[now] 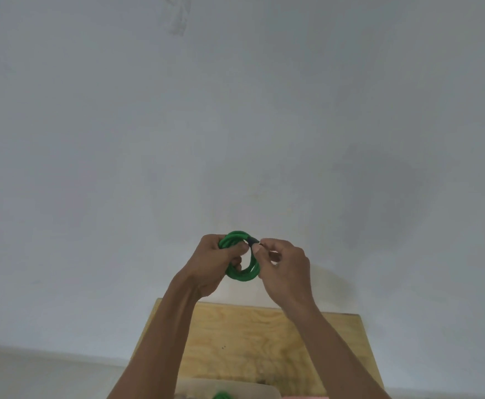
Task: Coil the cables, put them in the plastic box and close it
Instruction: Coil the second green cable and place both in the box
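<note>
A green cable [242, 276] is wound into a small coil and held up in the air in front of a pale wall. My left hand [214, 262] grips the coil's left side, thumb pressed over its loops. My right hand [283, 267] pinches the cable's dark plug end at the coil's upper right. At the bottom edge of the view a bit of a clear plastic box [264, 388] shows, with another green piece [221, 395] in it, mostly cut off.
A light wooden table [252, 341] lies below my arms, against the grey-white wall [235, 125]. A pinkish object [307, 396] peeks in at the bottom edge to the right of the box.
</note>
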A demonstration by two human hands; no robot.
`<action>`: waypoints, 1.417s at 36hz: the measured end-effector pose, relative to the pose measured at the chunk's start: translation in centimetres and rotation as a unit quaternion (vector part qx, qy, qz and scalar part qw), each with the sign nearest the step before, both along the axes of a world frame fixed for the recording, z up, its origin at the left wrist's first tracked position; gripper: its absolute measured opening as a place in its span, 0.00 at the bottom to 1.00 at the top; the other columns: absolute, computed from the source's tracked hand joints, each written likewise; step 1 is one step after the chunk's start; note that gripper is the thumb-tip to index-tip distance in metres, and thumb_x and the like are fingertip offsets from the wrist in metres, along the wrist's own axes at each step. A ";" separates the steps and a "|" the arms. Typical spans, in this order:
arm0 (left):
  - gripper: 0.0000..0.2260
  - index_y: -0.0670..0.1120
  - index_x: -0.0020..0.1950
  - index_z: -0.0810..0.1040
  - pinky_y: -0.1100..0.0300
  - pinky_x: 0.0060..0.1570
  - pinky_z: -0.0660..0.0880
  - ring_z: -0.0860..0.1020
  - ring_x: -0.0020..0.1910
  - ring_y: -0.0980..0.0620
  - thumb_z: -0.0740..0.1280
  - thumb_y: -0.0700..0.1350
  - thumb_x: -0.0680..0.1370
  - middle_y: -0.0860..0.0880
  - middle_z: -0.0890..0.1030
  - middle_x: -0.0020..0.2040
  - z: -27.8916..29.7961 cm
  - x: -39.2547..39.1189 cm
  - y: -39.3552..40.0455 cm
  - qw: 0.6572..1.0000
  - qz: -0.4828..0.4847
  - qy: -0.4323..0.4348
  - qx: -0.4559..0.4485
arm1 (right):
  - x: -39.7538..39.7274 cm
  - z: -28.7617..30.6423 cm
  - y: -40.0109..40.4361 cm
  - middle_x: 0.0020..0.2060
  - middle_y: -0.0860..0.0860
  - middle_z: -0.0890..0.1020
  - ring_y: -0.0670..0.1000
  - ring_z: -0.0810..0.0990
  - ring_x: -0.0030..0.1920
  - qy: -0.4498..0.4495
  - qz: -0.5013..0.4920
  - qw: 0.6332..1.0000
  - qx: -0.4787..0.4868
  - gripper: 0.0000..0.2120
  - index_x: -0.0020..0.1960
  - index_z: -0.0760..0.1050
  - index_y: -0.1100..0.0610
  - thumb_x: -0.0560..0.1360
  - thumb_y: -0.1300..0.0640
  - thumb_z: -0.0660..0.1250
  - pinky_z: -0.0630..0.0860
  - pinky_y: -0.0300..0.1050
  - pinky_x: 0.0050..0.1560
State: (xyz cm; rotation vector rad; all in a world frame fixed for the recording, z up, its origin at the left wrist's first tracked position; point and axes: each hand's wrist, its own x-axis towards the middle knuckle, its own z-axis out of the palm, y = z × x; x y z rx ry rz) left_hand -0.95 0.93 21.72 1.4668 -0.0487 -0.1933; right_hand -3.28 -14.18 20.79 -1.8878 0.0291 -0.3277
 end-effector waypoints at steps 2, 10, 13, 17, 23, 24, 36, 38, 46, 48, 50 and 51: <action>0.12 0.41 0.37 0.85 0.56 0.33 0.70 0.67 0.29 0.50 0.66 0.34 0.78 0.46 0.69 0.30 0.3 -0.2 -0.2 0.999 0.018 0.024 -0.018 | -0.2 -0.2 0.5 0.46 0.46 0.84 0.39 0.82 0.46 -0.017 -0.022 0.999 -0.022 0.06 0.47 0.83 0.55 0.77 0.53 0.70 0.75 0.27 0.41; 0.21 0.40 0.35 0.77 0.54 0.36 0.70 0.69 0.29 0.50 0.63 0.51 0.83 0.46 0.71 0.29 0.2 0.3 -1.8 0.987 0.152 0.034 -0.050 | -1.4 -1.1 2.7 0.55 0.37 0.70 0.39 0.68 0.56 -0.013 -0.045 0.988 -0.144 0.09 0.47 0.83 0.47 0.78 0.45 0.65 0.75 0.45 0.44; 0.20 0.38 0.40 0.77 0.56 0.34 0.69 0.68 0.28 0.50 0.64 0.52 0.83 0.46 0.71 0.29 0.2 0.2 -1.5 0.988 0.147 0.013 -0.034 | -1.0 -1.5 2.2 0.59 0.42 0.71 0.44 0.70 0.60 -0.031 -0.008 0.996 -0.087 0.09 0.49 0.85 0.50 0.78 0.50 0.67 0.79 0.45 0.47; 0.18 0.40 0.39 0.76 0.56 0.33 0.70 0.68 0.27 0.51 0.65 0.52 0.82 0.49 0.70 0.28 0.3 0.1 -1.3 0.990 0.132 0.010 -0.042 | -0.2 -1.3 1.6 0.57 0.44 0.73 0.47 0.77 0.55 -0.036 0.008 0.998 -0.046 0.04 0.46 0.86 0.53 0.76 0.54 0.72 0.79 0.48 0.50; 0.15 0.40 0.46 0.75 0.59 0.29 0.70 0.68 0.25 0.52 0.64 0.51 0.82 0.49 0.70 0.29 0.5 0.1 -1.7 0.993 0.110 -0.002 -0.037 | 0.4 -1.9 2.2 0.52 0.45 0.77 0.47 0.80 0.51 -0.053 -0.042 0.997 -0.032 0.01 0.44 0.86 0.55 0.73 0.58 0.75 0.80 0.41 0.47; 0.14 0.40 0.46 0.75 0.59 0.29 0.71 0.68 0.25 0.52 0.64 0.51 0.83 0.49 0.70 0.29 0.5 0.0 -1.8 0.994 0.103 -0.003 -0.038 | 0.4 -1.9 2.3 0.52 0.46 0.79 0.47 0.81 0.50 -0.053 -0.050 0.997 -0.020 0.00 0.43 0.86 0.56 0.72 0.60 0.76 0.78 0.33 0.47; 0.16 0.42 0.37 0.74 0.54 0.34 0.72 0.69 0.26 0.51 0.66 0.49 0.82 0.48 0.68 0.28 0.3 -0.6 -0.6 0.998 0.056 -0.014 -0.024 | 1.0 -1.4 1.5 0.44 0.46 0.86 0.46 0.85 0.46 0.027 0.076 0.994 0.080 0.16 0.59 0.75 0.45 0.74 0.55 0.74 0.82 0.48 0.52; 0.17 0.41 0.38 0.74 0.52 0.37 0.72 0.69 0.27 0.50 0.67 0.51 0.81 0.49 0.68 0.29 -0.3 -0.5 -0.4 0.996 0.079 -0.026 0.012 | 1.0 -1.2 1.5 0.41 0.46 0.85 0.46 0.84 0.44 0.012 0.052 0.998 0.035 0.10 0.54 0.79 0.49 0.73 0.56 0.74 0.80 0.41 0.47; 0.21 0.45 0.43 0.79 0.43 0.39 0.79 0.74 0.28 0.48 0.63 0.61 0.79 0.52 0.73 0.28 -2.7 -0.6 -0.4 0.959 0.178 -0.106 0.192 | -0.1 -1.5 2.3 0.36 0.43 0.83 0.41 0.80 0.37 -0.002 -0.014 0.999 -0.035 0.07 0.50 0.81 0.54 0.74 0.54 0.74 0.72 0.26 0.36; 0.19 0.47 0.42 0.79 0.41 0.40 0.80 0.77 0.30 0.46 0.63 0.61 0.80 0.52 0.75 0.29 -3.0 -0.8 -0.3 0.953 0.188 -0.114 0.210 | -0.3 -1.7 2.4 0.37 0.44 0.83 0.44 0.81 0.38 -0.011 -0.004 0.998 -0.058 0.08 0.52 0.81 0.54 0.74 0.53 0.73 0.73 0.28 0.36; 0.18 0.47 0.42 0.79 0.41 0.40 0.80 0.78 0.31 0.46 0.63 0.60 0.80 0.53 0.75 0.29 -3.1 -0.9 -0.3 0.951 0.186 -0.115 0.221 | -0.4 -2.1 2.6 0.36 0.45 0.83 0.45 0.81 0.36 -0.013 -0.004 0.997 -0.070 0.10 0.55 0.79 0.52 0.75 0.53 0.72 0.74 0.31 0.37; 0.18 0.47 0.42 0.79 0.41 0.40 0.80 0.78 0.31 0.46 0.63 0.60 0.80 0.54 0.75 0.29 -3.2 -1.0 -0.2 0.950 0.182 -0.113 0.225 | -0.5 -2.4 2.7 0.36 0.45 0.83 0.45 0.81 0.36 -0.015 -0.008 0.997 -0.073 0.09 0.55 0.79 0.52 0.75 0.54 0.72 0.75 0.34 0.38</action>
